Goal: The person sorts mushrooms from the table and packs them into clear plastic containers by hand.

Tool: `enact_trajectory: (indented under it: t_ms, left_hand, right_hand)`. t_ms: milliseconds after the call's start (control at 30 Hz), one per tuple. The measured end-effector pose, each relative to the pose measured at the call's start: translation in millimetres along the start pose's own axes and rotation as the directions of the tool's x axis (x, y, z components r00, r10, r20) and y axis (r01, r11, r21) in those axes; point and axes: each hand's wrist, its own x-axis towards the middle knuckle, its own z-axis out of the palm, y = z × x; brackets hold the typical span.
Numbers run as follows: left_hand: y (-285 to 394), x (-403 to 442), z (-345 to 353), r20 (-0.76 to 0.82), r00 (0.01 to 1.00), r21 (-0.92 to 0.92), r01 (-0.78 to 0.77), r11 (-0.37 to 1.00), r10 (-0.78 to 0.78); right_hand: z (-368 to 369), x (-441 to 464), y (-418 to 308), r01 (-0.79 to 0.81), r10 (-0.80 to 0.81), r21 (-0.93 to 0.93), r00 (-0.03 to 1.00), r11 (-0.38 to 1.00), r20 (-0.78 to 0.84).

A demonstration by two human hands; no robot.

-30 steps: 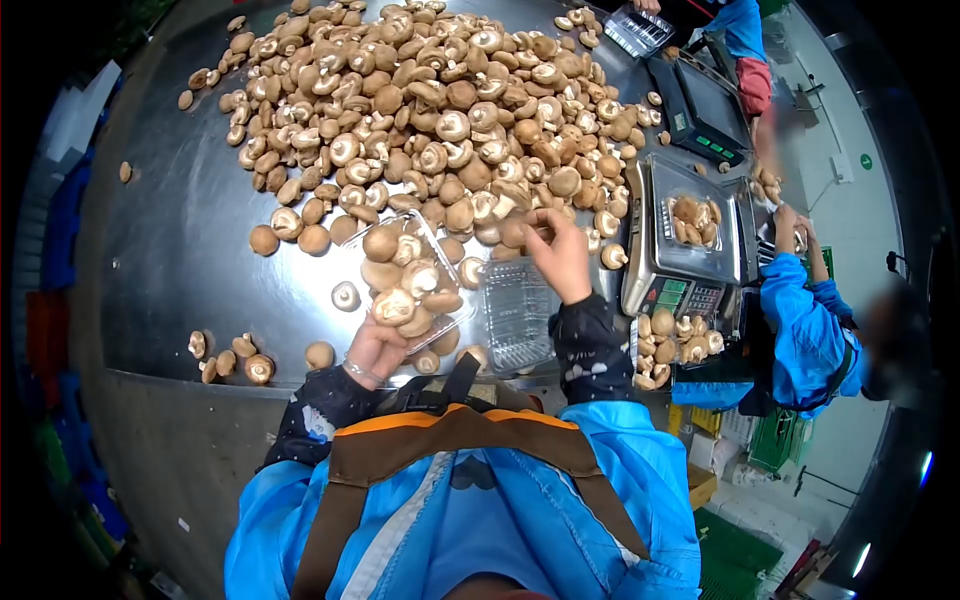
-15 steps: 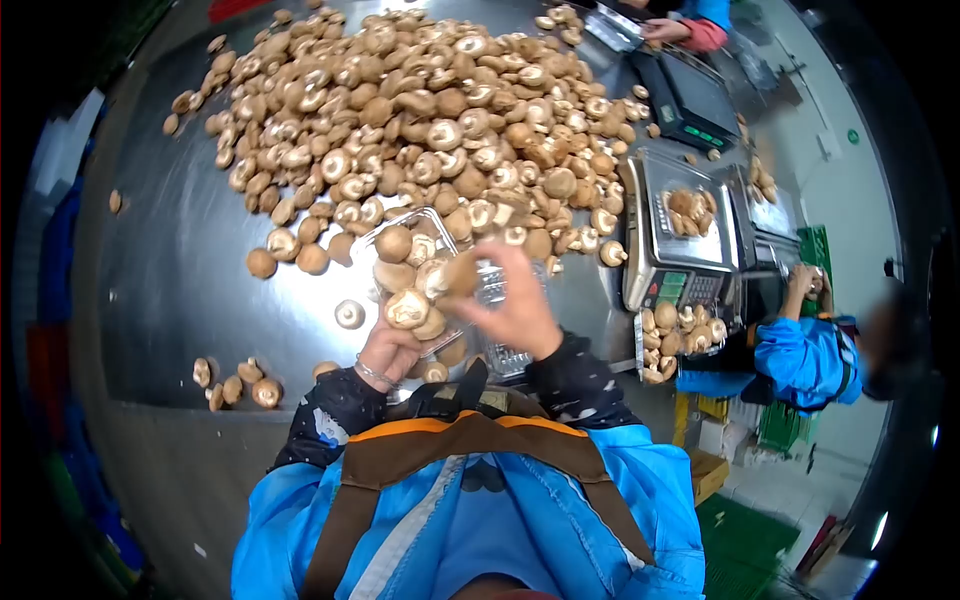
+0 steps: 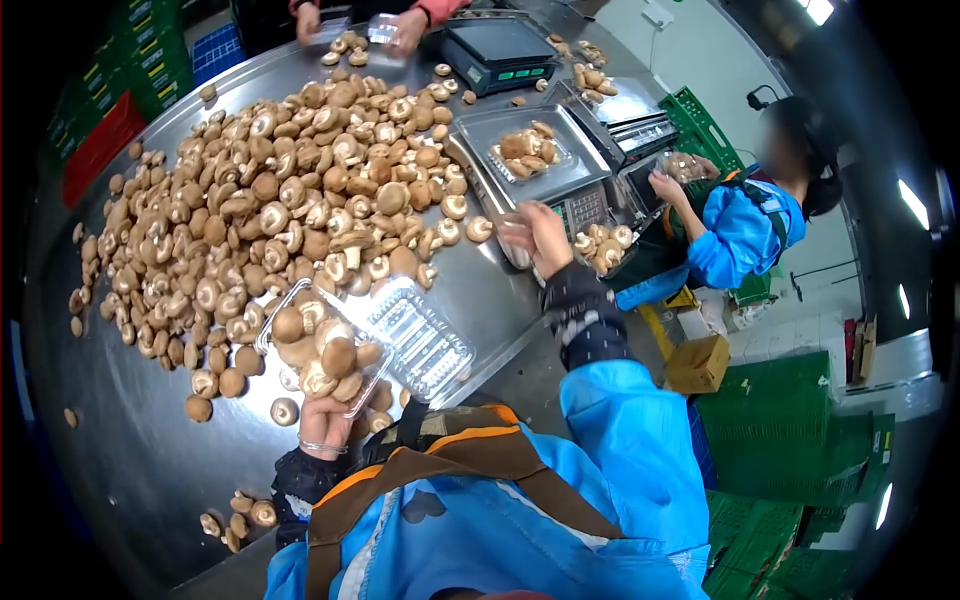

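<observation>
My left hand (image 3: 326,422) grips the near edge of a clear plastic clamshell box (image 3: 372,392), its fingers partly hidden beneath. Brown shiitake mushrooms (image 3: 338,357) are heaped in the box, caps and pale stems showing. The lid (image 3: 425,340) lies folded open to the right over the steel table. My right hand (image 3: 542,240) is stretched out to the right, beside the front of a weighing scale (image 3: 580,205). Its fingers are apart, slightly blurred, and nothing shows in them. On that scale sits another clear box of mushrooms (image 3: 527,150).
A large pile of mushrooms (image 3: 260,200) covers much of the steel table (image 3: 130,440). Another scale (image 3: 497,50) stands at the back, near a co-worker's hands (image 3: 407,30). To the right, a person in blue (image 3: 745,225) holds a filled box. Green crates (image 3: 775,410) are stacked beyond.
My right hand has left the mushroom box and swung right toward the scale. My left hand still holds the box. The view has turned to the right.
</observation>
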Motion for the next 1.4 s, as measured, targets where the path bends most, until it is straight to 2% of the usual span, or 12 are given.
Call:
enact_trajectory:
  t_ms: [300,467,633,667,700,733,833,900,1133,1200,1333,1400]
  left_hand:
    - [-31,4,29,-0.05,0.997,0.016,-0.054,0.998,0.055]
    - [-43,42,48,-0.137,0.984,0.165,-0.087,0.982,0.111]
    - [-45,116,100,-0.325,0.94,0.393,0.033,0.919,0.105]
    - [-37,133,94,-0.143,0.989,0.498,0.095,0.862,-0.027]
    - [-48,142,134,-0.177,0.984,0.486,0.118,0.866,-0.035]
    - [-46,167,122,0.151,0.973,0.411,0.097,0.906,-0.173]
    - [-101,207,210,0.153,0.987,0.237,0.017,0.971,-0.054]
    - [-126,271,190,0.214,0.971,0.109,0.088,0.99,-0.11]
    - [-203,370,224,-0.09,0.996,0.126,-0.019,0.992,0.03]
    - [-212,384,216,0.028,0.999,0.175,-0.031,0.984,0.027]
    - [-205,343,228,-0.073,0.96,0.295,0.28,0.914,-0.27]
    - [-199,305,220,0.049,0.929,0.244,0.346,0.906,-0.368]
  right_hand:
    - [-42,142,-4,-0.232,0.199,-0.144,0.956,0.962,-0.214]
    - [-77,165,5,-0.033,-0.044,-0.408,0.983,0.913,-0.177]
    - [-106,146,-11,0.14,-0.19,-0.367,0.976,0.92,-0.103]
    - [-115,144,-15,0.144,-0.189,-0.34,0.976,0.929,-0.105]
    - [-125,141,-19,0.164,-0.205,-0.331,0.974,0.929,-0.094]
    - [-136,136,-25,0.184,-0.223,-0.315,0.971,0.931,-0.09]
    - [-168,104,-54,0.247,-0.309,-0.447,0.948,0.86,-0.07]
    - [-190,84,-70,0.27,-0.34,-0.478,0.938,0.836,-0.067]
    - [-245,13,-99,0.279,-0.368,-0.485,0.925,0.829,-0.097]
    - [-248,-6,-103,0.261,-0.363,-0.503,0.925,0.824,-0.116]
    - [-245,-33,-93,0.247,-0.341,-0.502,0.935,0.829,-0.103]
    - [-239,-43,-83,0.203,-0.269,-0.488,0.96,0.849,-0.07]
